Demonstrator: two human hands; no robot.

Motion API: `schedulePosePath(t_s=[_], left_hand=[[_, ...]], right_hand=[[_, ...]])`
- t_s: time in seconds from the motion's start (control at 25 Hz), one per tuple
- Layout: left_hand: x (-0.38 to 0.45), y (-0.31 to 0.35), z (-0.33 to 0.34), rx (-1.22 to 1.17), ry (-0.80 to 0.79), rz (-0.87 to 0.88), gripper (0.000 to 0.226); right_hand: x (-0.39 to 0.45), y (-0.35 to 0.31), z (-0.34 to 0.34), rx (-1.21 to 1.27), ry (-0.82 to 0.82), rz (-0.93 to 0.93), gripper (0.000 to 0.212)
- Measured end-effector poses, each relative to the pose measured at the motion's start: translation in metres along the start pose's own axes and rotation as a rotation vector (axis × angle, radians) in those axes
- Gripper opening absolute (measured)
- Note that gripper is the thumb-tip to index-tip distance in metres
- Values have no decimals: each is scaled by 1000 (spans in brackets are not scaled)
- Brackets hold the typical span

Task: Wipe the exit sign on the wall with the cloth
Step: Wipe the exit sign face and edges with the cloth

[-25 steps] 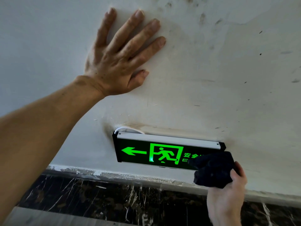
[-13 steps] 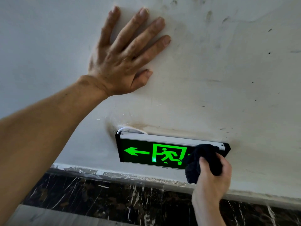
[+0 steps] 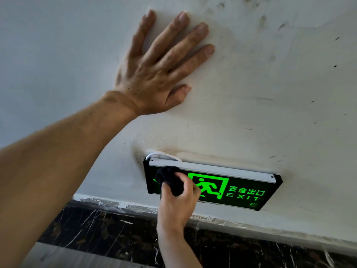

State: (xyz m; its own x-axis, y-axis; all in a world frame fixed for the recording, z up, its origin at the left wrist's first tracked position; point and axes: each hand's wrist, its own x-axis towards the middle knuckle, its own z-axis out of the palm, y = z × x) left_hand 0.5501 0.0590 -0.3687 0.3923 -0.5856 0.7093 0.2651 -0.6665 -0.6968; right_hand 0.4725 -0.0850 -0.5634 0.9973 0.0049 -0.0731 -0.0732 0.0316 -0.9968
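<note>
Risk: right hand (image 3: 178,203), fingers bunched round the dark cloth (image 3: 170,179) on the exit sign (image 3: 228,187)'s left end low on the wall (image 3: 270,93), could snag the white cable (image 3: 154,154) above, while left hand (image 3: 156,74) lies spread flat higher up.

This looks like a hallway in a big shared building, not a home. A glowing green exit sign (image 3: 212,187) sits low on a scuffed white wall (image 3: 270,84). Under it runs a dark marble strip (image 3: 116,235) along the wall's bottom edge, then a pale floor (image 3: 67,258).
</note>
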Motion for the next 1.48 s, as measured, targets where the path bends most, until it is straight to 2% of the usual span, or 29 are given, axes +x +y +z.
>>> schedulePosePath(t_s=[0.36,0.6,0.76,1.04,1.32,1.48], left_hand=[[0,-1,0,-30,10,-17,63],[0,0,0,-40,4,-18,62],[0,0,-1,-29,-7,-16,63],[0,1,-1,-12,-8,-13,64],[0,-1,1,9,1,0,67],[0,-2,1,16,-8,5,68]], right_hand=[[-15,13,36,-42,-61,74,32],[-14,37,37,-78,-35,301,27],[-8,43,35,-40,9,337,28],[17,57,-9,-17,164,358,30],[48,60,-69,2,271,297,35],[64,56,-100,82,359,302,37]])
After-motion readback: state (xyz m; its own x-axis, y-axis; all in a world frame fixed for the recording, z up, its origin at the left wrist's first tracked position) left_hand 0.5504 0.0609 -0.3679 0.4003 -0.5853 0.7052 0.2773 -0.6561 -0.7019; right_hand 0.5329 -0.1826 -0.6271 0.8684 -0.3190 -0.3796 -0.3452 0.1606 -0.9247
